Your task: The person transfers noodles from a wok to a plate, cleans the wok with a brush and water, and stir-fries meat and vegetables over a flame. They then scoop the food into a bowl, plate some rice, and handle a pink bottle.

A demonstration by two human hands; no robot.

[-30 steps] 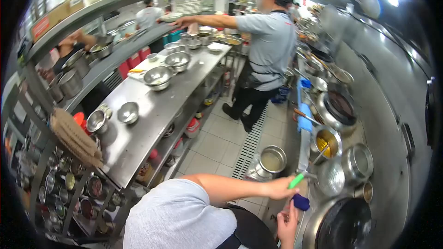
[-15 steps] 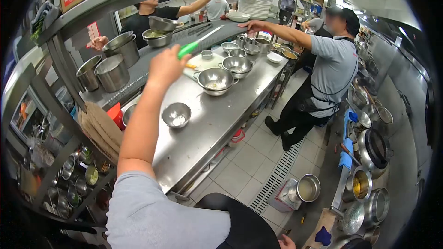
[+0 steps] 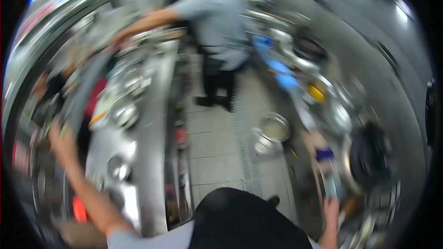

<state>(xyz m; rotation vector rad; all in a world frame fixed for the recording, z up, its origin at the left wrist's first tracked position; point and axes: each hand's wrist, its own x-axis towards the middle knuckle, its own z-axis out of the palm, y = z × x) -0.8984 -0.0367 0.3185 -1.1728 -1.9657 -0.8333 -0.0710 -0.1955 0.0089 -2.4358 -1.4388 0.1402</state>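
My left hand (image 3: 63,140) is at the far left, by the shelf above the steel counter, and closed. A bit of green handle (image 3: 63,132) shows at its fingers, from the green-handled knife seen clearly in the earlier frame; its blade is lost in the blur. At the lower right, my right hand (image 3: 331,206) reaches toward the cooking line. It touches or is just below a pale bluish flat thing (image 3: 330,184) that I cannot make out. Its fingers are smeared by motion.
Steel bowls (image 3: 124,114) stand on the counter (image 3: 151,170). A co-worker (image 3: 217,23) stands in the aisle, one arm over the counter. A pot (image 3: 275,128) stands beside the floor drain (image 3: 244,147). Pans and a dark wok (image 3: 371,157) line the right side.
My view has swung to the right and blurs. My left hand, with the green-handled knife, now appears lower and farther left. My right hand has come out over the cooking line.
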